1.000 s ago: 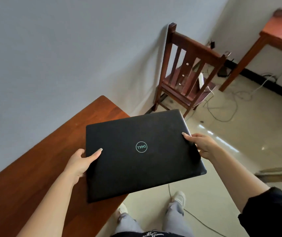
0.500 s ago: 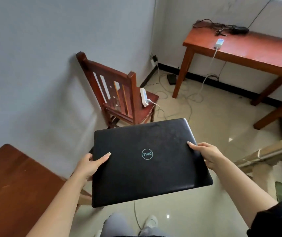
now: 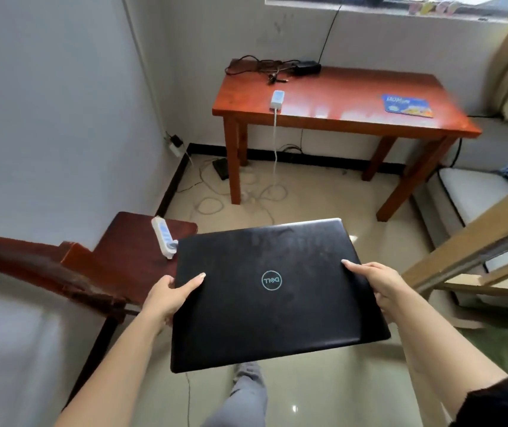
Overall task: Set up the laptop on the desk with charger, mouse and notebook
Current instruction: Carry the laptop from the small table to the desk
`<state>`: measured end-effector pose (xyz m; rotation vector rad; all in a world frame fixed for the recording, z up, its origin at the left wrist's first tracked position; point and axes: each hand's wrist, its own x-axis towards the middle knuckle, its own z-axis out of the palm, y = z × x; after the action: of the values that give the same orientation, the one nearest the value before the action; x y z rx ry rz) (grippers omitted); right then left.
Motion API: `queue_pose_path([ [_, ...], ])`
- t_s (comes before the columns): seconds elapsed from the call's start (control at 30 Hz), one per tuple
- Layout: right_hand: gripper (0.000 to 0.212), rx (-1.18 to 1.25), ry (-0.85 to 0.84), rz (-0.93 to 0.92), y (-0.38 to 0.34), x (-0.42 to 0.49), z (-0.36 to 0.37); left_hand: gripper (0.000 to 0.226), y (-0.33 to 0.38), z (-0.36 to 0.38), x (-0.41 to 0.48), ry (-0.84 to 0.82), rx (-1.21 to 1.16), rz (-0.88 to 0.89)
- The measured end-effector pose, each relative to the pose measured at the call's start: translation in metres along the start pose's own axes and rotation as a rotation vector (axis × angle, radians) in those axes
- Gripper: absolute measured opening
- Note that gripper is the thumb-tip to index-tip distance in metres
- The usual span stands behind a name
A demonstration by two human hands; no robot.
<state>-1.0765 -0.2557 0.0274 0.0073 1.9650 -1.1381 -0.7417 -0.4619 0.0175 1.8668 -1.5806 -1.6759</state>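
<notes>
I carry a closed black laptop flat in front of me, above the floor. My left hand grips its left edge and my right hand grips its right edge. Ahead stands a reddish wooden desk against the far wall. A black charger brick with tangled cable lies at the desk's back left. A white power strip rests near the desk's front edge, its cord hanging to the floor. A blue mouse pad lies on the desk's right side. No mouse or notebook is visible.
A wooden chair stands at my left with a white power strip on its seat. Loose cables lie on the tiled floor by the desk's left legs. A wooden bed frame and mattress are at the right.
The view has swung right and toward the far desk, which now fills the upper frame. The first table has left view and the chair has shifted to my left. My grip on the laptop is unchanged.
</notes>
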Motion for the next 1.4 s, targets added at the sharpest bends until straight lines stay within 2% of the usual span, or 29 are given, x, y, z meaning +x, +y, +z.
queue_pose_path([
  [0.1, 0.059, 0.025, 0.054, 0.033, -0.039, 0.050, -0.007, 0.060, 0.053, 0.027, 0.057, -0.034, 0.026, 0.017],
  [0.2, 0.065, 0.068, 0.103, 0.039, -0.082, 0.101, -0.015, 0.050, 0.115, 0.055, 0.106, -0.073, 0.058, 0.055],
  [0.33, 0.052, 0.124, 0.147, 0.034, -0.135, 0.160, -0.026, 0.058, 0.190, 0.082, 0.169, -0.097, 0.150, 0.087],
  [0.47, 0.045, 0.172, 0.146, 0.019, -0.183, 0.212, -0.040, 0.066, 0.252, 0.113, 0.218, -0.123, 0.101, 0.089],
  [0.63, 0.087, 0.173, 0.146, 0.053, -0.248, 0.315, -0.080, 0.056, 0.346, 0.183, 0.285, -0.146, 0.104, 0.126],
  [0.73, 0.098, 0.208, 0.137, 0.083, -0.275, 0.382, -0.108, 0.058, 0.390, 0.223, 0.320, -0.143, 0.104, 0.113],
  [0.93, 0.073, 0.207, 0.199, 0.047, -0.367, 0.458, -0.147, 0.058, 0.484, 0.298, 0.380, -0.151, 0.101, 0.092],
  [1.03, 0.077, 0.208, 0.218, 0.050, -0.403, 0.495, -0.162, 0.063, 0.524, 0.325, 0.406, -0.160, 0.120, 0.086],
  [1.13, 0.071, 0.209, 0.226, 0.043, -0.438, 0.536, -0.175, 0.064, 0.567, 0.350, 0.442, -0.154, 0.153, 0.094],
  [1.2, 0.079, 0.224, 0.231, 0.052, -0.463, 0.565, -0.181, 0.068, 0.596, 0.365, 0.471, -0.146, 0.183, 0.102],
  [1.4, 0.087, 0.266, 0.236, 0.082, -0.517, 0.670, -0.187, 0.060, 0.669, 0.410, 0.560, -0.164, 0.213, 0.104],
])
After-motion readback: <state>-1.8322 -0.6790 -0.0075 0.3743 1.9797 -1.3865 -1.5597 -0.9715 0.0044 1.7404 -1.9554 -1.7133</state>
